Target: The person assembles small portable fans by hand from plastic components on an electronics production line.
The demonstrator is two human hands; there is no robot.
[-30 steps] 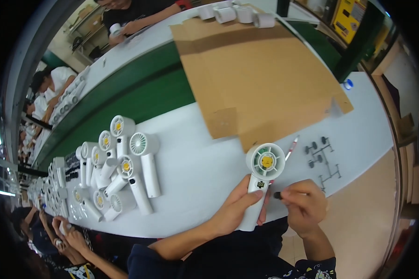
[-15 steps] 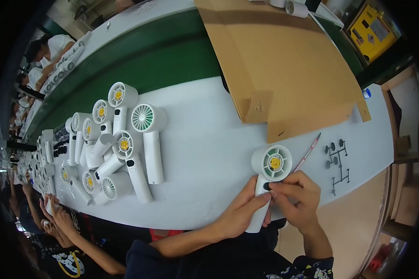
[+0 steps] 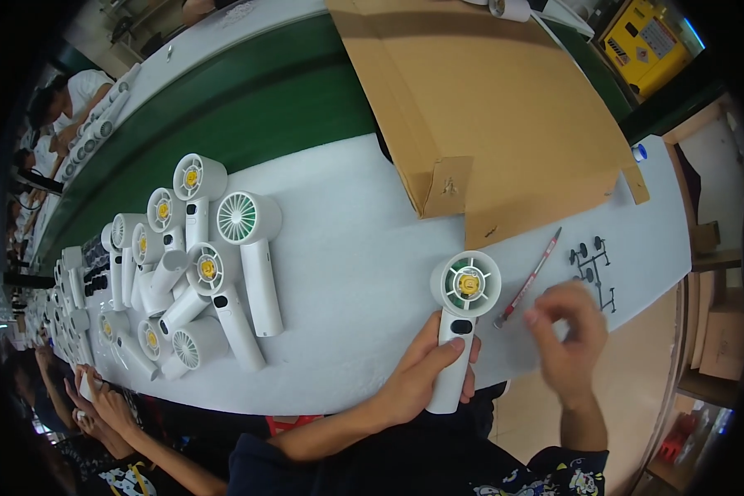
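Observation:
Upright over the near edge of the table, a white handheld fan (image 3: 448,388) has my left hand (image 3: 417,364) wrapped round its handle. Its round head shows spokes and a yellow centre, and a dark oval button piece sits on the upper handle, just above my left thumb. Off to the right of the fan, my right hand (image 3: 569,343) is in the air, its curled fingers smeared by motion. Whether it holds anything cannot be made out. Beyond that hand lies a dark plastic sprue of small parts (image 3: 593,269), partly hidden by it.
A red and white pen (image 3: 531,277) lies between fan and sprue. Several white fans (image 3: 260,289) are piled on the left of the white table (image 3: 347,281). A large cardboard box (image 3: 504,116) stands at the back beside a green belt (image 3: 289,107). A co-worker's hands (image 3: 99,397) are at lower left.
My right hand has left the fan's button and moved right, toward the sprue. The fan stays in my left hand, turned slightly more upright. The whole view has shifted a little.

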